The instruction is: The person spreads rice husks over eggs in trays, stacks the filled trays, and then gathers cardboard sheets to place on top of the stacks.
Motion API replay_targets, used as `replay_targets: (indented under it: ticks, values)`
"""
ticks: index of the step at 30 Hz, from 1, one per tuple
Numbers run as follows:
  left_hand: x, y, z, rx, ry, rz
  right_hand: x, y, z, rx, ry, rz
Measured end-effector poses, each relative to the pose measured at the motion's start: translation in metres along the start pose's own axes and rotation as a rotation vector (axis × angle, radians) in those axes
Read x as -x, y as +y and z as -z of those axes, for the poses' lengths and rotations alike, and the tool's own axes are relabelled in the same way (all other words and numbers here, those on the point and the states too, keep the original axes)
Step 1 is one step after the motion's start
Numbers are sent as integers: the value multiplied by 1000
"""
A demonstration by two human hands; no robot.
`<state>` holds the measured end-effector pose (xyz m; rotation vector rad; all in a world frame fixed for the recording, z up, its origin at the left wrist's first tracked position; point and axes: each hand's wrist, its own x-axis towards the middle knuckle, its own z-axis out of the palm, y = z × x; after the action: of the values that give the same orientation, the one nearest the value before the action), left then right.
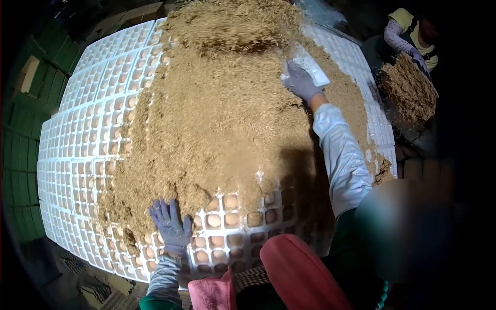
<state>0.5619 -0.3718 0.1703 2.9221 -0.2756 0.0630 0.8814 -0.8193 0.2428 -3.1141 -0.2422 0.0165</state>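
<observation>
- While the left hand lies flat with its fingers spread at the near edge of the husk, the eggs just beside it sit uncovered in the white trays. Leaning weight through that palm could, I judge, crack a shell underneath.
- The right hand is closed around a white scraper on the far side of the mound. Digging its edge too deep could catch a tray wall or an egg hidden under the husk.
- A hard sweep could also push husk off the right rim, where the layer runs up to the edge.
- Pose: the right arm is stretched nearly straight, forward across the pile, with its sleeve over the husk. The left arm is bent close to the body, palm down, gripping nothing.
- The two hands are well apart, one near and one far.
- A co-worker's hand at upper right rests on a separate heap of husk.
</observation>
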Motion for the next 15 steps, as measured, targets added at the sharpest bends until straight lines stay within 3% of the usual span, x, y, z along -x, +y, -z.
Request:
replay_targets:
  ticks: [1, 3, 4, 5, 6, 9, 10, 12, 13, 14, 15]
  values:
    - [1, 1, 2, 32, 11, 15, -11, -42, -3, -157, -63, -118]
    - [2, 1, 3, 93, 57, 24, -1, -123, -7, -180, -115, 45]
    - [3, 0, 0, 122, 94, 21, -2, -168, -8, -199, -212, -29]
    - [5, -2, -2, 152, 164, -3, 20, -214, 3, -168, -154, 27]
    - [10, -8, -11, 203, 260, -70, 29, -250, 3, -230, -222, 65]
    - [21, -15, -9, 343, 390, -20, 84, -345, 24, -258, -243, 138]
    - [24, -25, 12, 350, 383, -46, 100, -358, 28, -259, -237, 112]
    - [31, -48, 53, 154, 123, 95, 127, -381, 36, -253, -205, 46]
    - [34, -77, 57, 163, 192, 27, 145, -387, 40, -248, -203, 28]
    - [37, -102, 64, 69, 62, 75, 167, -383, 45, -231, -142, -22]
    - [39, -134, 61, 12, 55, 81, 189, -377, 52, -213, -78, -70]
